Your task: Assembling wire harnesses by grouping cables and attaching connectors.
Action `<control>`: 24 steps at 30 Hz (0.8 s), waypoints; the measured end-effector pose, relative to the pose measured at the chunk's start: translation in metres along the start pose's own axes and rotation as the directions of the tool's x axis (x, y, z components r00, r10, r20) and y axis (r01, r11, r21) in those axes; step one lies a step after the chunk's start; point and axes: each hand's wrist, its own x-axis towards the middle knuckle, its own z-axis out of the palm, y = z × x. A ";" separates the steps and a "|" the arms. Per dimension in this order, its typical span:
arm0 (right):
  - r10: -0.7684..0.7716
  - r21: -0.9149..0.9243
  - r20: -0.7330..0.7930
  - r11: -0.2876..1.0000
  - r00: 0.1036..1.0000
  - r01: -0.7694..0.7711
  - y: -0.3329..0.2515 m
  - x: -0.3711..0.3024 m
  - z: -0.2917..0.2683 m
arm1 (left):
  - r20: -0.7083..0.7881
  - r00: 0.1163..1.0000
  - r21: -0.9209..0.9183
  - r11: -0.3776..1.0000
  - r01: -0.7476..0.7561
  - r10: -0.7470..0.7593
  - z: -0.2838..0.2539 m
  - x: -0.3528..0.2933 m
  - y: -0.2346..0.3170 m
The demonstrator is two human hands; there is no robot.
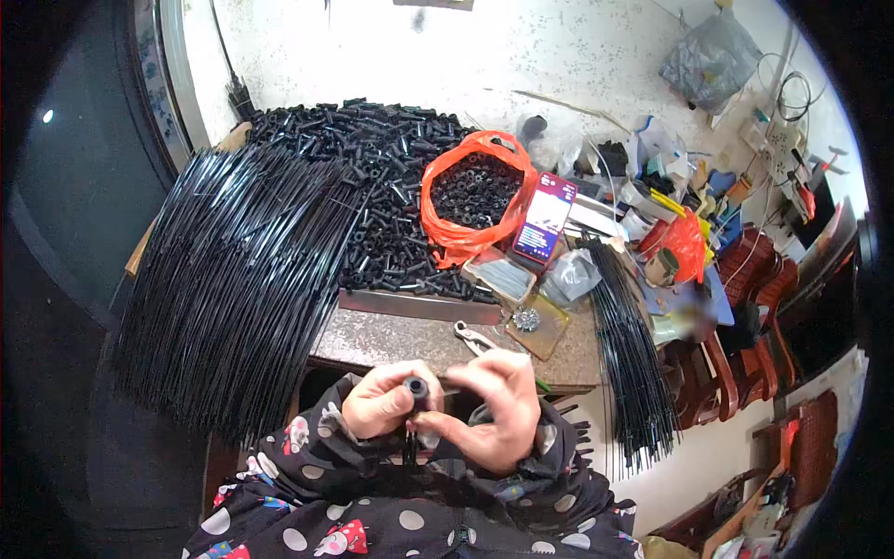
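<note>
My left hand is closed round a short black plastic tube, its hollow end facing up. Close beside it is my right hand, its thumb reaching to just below the tube and its blurred forefinger held apart from the thumb. Dark thin rods hang down under the tube between my hands; whether they join it I cannot tell. A pair of pliers lies on the table just beyond my right fingers. Behind it, a shiny round metal piece rests on a small yellowish tray.
A heap of black tubes covers the table's back, beside a red plastic bag of small black parts. Long black rods overhang at left, another bundle at right. A phone stands by a box of thin pale pieces.
</note>
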 end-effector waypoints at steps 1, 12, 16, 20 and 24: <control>-0.064 -0.140 -0.001 0.988 0.998 0.063 -0.004 0.002 -0.003 | -0.025 0.999 0.015 0.999 -0.035 0.035 0.000 0.001 -0.002; -0.046 0.202 0.263 0.979 0.964 -0.008 0.010 0.004 -0.018 | -0.060 0.901 0.631 0.716 -0.300 0.430 0.012 0.020 0.000; 0.183 -0.147 0.206 0.977 0.961 -0.155 0.060 -0.028 -0.030 | -0.190 0.887 0.283 0.888 -0.361 0.421 -0.008 0.019 0.007; 0.392 -0.811 0.245 0.584 0.887 -0.035 0.110 -0.097 -0.008 | -0.258 0.922 0.500 0.857 -0.128 0.289 -0.017 0.015 0.007; 0.482 -0.563 0.190 0.767 0.855 -0.308 0.128 -0.123 0.004 | -0.085 0.994 0.512 0.859 -0.021 0.075 -0.017 0.029 0.006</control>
